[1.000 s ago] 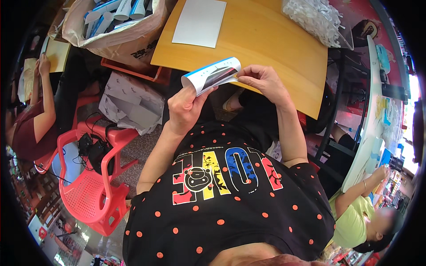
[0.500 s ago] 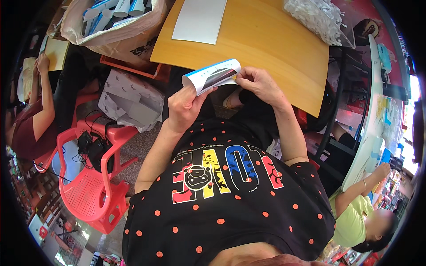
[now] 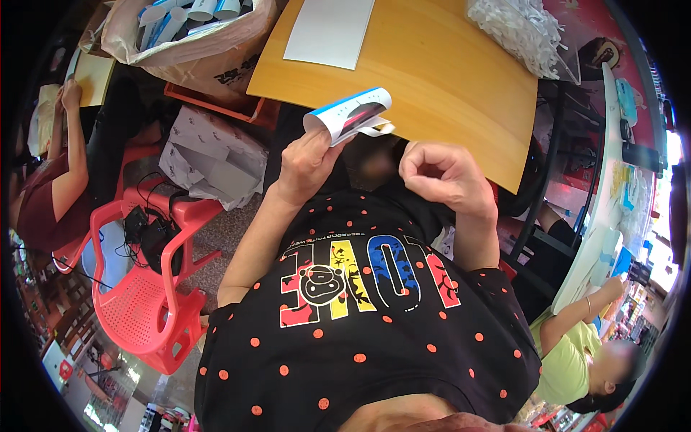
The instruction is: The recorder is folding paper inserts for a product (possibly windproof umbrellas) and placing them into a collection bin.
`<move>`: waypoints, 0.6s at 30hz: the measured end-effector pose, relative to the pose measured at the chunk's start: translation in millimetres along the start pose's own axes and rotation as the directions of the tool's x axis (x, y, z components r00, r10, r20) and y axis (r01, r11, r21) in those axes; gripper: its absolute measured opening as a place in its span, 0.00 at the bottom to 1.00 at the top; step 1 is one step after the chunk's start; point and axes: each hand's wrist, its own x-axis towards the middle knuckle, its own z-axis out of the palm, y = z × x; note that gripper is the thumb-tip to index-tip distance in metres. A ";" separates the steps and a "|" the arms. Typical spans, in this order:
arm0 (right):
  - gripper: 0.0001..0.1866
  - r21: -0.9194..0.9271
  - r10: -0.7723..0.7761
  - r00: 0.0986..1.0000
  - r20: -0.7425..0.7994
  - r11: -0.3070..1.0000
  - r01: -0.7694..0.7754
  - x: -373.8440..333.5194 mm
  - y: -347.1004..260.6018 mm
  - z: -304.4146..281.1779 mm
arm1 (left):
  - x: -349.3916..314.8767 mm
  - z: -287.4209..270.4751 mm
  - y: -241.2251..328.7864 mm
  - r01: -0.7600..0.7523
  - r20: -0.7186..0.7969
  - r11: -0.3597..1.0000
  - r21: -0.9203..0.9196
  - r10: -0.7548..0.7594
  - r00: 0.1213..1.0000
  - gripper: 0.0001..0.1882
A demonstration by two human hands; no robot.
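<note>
Head view looks down on a person in a black dotted shirt seated at the near edge of a wooden desk (image 3: 461,93). The left hand (image 3: 306,165) holds a rolled paper sheet (image 3: 349,115), white with a blue edge and a dark inside; its fingers are clamped around the lower left end of the roll, thumb toward the body, and the open mouth of the roll points right, with a loose white flap curling out at its right end. The roll hangs just over the desk's near edge, above the person's lap. The right hand (image 3: 443,173) is apart from the roll, just to its right and lower, fingers curled together into a loose fist with nothing visible inside.

On the desk a flat white sheet (image 3: 330,32) lies at the far left, well apart from the roll, and a clear bag of white pieces (image 3: 522,32) sits at the far right corner; bare wood lies between them. Left of the desk stands a cardboard box (image 3: 191,43) filled with more rolled sheets, with crumpled paper (image 3: 212,158) below it and a red plastic chair (image 3: 144,288) beside the person's left elbow. Other people sit at the left and lower right rims.
</note>
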 end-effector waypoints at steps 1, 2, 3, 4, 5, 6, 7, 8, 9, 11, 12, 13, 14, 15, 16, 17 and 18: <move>0.02 0.029 -0.003 1.000 -0.024 1.000 0.004 -0.8 -1.8 0.1 | 0.7 -0.2 0.4 0.000 -0.011 1.000 -0.007 -0.001 1.000 0.12; 0.03 -0.018 -0.037 0.991 -0.128 0.999 0.035 5.3 2.8 -0.7 | 0.2 -1.1 0.3 0.000 -0.008 1.000 -0.021 0.000 1.000 0.13; 0.05 -0.030 -0.002 0.958 -0.285 1.000 -0.007 11.8 0.1 6.4 | 0.7 -2.0 -0.4 -0.004 -0.008 0.999 -0.034 0.003 1.000 0.13; 0.07 -0.238 -0.090 0.944 -0.318 0.971 0.012 15.9 2.8 5.7 | 1.4 -2.7 -0.7 -0.008 -0.008 0.999 -0.048 0.007 1.000 0.13; 0.09 -0.437 -0.182 0.925 -0.332 0.899 0.021 19.4 7.4 4.7 | 3.0 -2.6 1.1 -0.007 -0.015 0.999 -0.032 0.007 1.000 0.13; 0.09 -0.469 -0.190 0.929 -0.318 0.883 0.020 22.5 10.5 6.5 | 4.8 -3.1 4.1 -0.001 -0.022 1.000 -0.013 0.001 1.000 0.13; 0.09 -0.500 -0.198 0.932 -0.305 0.866 0.020 25.4 13.5 9.0 | 5.9 -3.9 5.8 0.005 -0.028 1.000 0.006 -0.004 1.000 0.13; 0.09 -0.531 -0.205 0.934 -0.293 0.847 0.019 27.9 16.9 11.4 | 5.5 -4.4 5.2 0.008 -0.023 1.000 0.014 -0.008 1.000 0.13; 0.09 -0.538 -0.228 0.934 -0.275 0.842 0.047 29.0 22.8 12.4 | 4.7 -2.8 3.8 0.008 -0.019 1.000 0.018 -0.008 1.000 0.13; 0.08 -0.550 -0.273 0.931 -0.243 0.829 0.100 30.7 32.0 14.2 | 2.2 -1.7 1.4 0.001 0.009 1.000 0.022 -0.001 1.000 0.13; 0.06 -0.543 -0.276 0.938 -0.211 0.831 0.122 31.2 28.5 15.9 | 0.3 -2.1 -0.5 -0.007 0.021 1.000 0.023 0.006 1.000 0.14; 0.07 -0.451 -0.197 0.968 -0.158 0.886 0.107 30.1 26.2 14.9 | 1.7 -0.9 -1.6 -0.025 0.033 1.000 0.015 0.025 0.999 0.14; 0.05 -0.427 -0.212 0.974 -0.086 0.891 0.156 28.5 18.3 15.4 | 0.9 -0.8 -2.7 -0.069 0.029 0.998 0.001 0.069 0.997 0.15; 0.04 -0.402 -0.228 0.974 -0.008 0.892 0.206 28.5 10.0 15.5 | -3.9 0.1 -6.5 -0.124 0.047 0.992 0.028 0.122 0.991 0.15; 0.06 -0.376 -0.227 0.971 0.073 0.896 0.238 27.0 5.8 14.3 | -2.2 0.8 -4.0 -0.134 0.044 0.991 -0.001 0.134 0.990 0.15; 0.06 -0.330 -0.175 0.975 0.139 0.920 0.212 25.7 -6.4 12.3 | 0.5 2.0 -2.3 -0.142 0.041 0.989 -0.028 0.143 0.989 0.16; 0.07 -0.251 -0.201 0.949 0.241 0.932 0.261 25.4 -11.4 8.3 | -3.3 2.7 -4.0 -0.114 0.063 0.993 -0.008 0.115 0.991 0.15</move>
